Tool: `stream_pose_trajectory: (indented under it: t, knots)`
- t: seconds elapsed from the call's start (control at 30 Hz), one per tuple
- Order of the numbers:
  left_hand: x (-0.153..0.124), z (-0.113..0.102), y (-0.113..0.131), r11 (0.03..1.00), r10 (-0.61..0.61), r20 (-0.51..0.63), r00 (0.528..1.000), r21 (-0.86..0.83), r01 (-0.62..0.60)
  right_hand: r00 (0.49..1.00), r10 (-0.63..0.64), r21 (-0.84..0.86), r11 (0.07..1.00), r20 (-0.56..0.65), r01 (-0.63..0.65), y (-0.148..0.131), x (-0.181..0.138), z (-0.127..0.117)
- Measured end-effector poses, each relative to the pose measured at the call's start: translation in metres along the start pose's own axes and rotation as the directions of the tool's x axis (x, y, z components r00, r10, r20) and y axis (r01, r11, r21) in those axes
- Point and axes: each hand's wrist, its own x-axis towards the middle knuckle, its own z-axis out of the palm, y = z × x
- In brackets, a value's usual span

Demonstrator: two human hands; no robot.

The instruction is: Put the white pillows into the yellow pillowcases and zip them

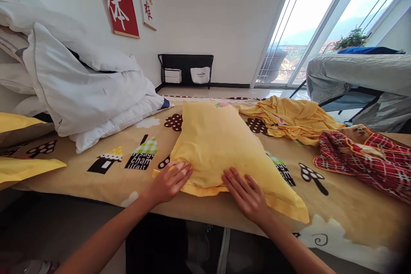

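Observation:
A yellow pillow [218,141] in its case lies on the patterned bed sheet [128,171], its near end at the bed's front edge. My left hand [168,182] rests on the pillow's near left corner, fingers curled at the flap of the case. My right hand [247,195] lies flat on the near end, fingers spread and pressing down. Neither hand lifts anything.
White pillows and a folded duvet [83,90] are piled at the left. Crumpled yellow cloth [289,117] and a red plaid cloth [362,158] lie at the right. More yellow pillows [22,145] sit at the far left. A grey covered rack [359,81] stands beyond the bed.

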Motion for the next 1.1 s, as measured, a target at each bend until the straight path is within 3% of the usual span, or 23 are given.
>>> stream_pose_trajectory:
  t: [0.13,0.3,0.37,0.47,0.57,0.7,0.87,1.1]
  knots:
    - [-0.008,-0.013,0.004,0.998,0.064,0.1,0.993,-0.003,-0.064,0.997,-0.068,0.067,0.995,-0.02,0.069,-0.001,-0.006,-0.009]
    - [-0.019,-0.011,0.006,0.991,0.075,-0.033,0.997,-0.11,-0.079,0.997,-0.053,0.11,0.992,-0.047,0.058,-0.003,-0.017,-0.01]
    - [-0.017,-0.012,0.009,0.984,0.02,-0.018,1.0,-0.178,-0.023,0.998,-0.027,0.192,0.981,-0.052,0.037,-0.002,-0.016,-0.01]
    - [0.0,-0.02,0.015,0.949,-0.097,0.059,0.994,-0.297,0.11,0.998,0.055,0.33,0.943,-0.035,-0.04,-0.001,-0.012,-0.009]
    - [0.033,-0.023,0.016,0.942,-0.153,0.064,0.986,-0.294,0.165,0.993,0.12,0.407,0.907,0.007,-0.112,-0.001,-0.009,-0.009]
    - [0.075,0.0,0.005,0.944,-0.111,0.189,0.976,-0.288,0.163,0.995,0.089,0.387,0.917,0.039,-0.097,0.0,-0.011,-0.01]
    - [0.083,0.038,-0.002,0.933,-0.063,0.352,0.934,-0.31,0.18,0.999,0.003,0.302,0.953,0.038,-0.014,-0.002,-0.018,-0.01]
    - [0.091,0.039,-0.004,0.957,-0.124,0.376,0.918,-0.198,0.211,0.999,-0.05,0.324,0.945,0.003,0.047,-0.01,-0.021,-0.007]
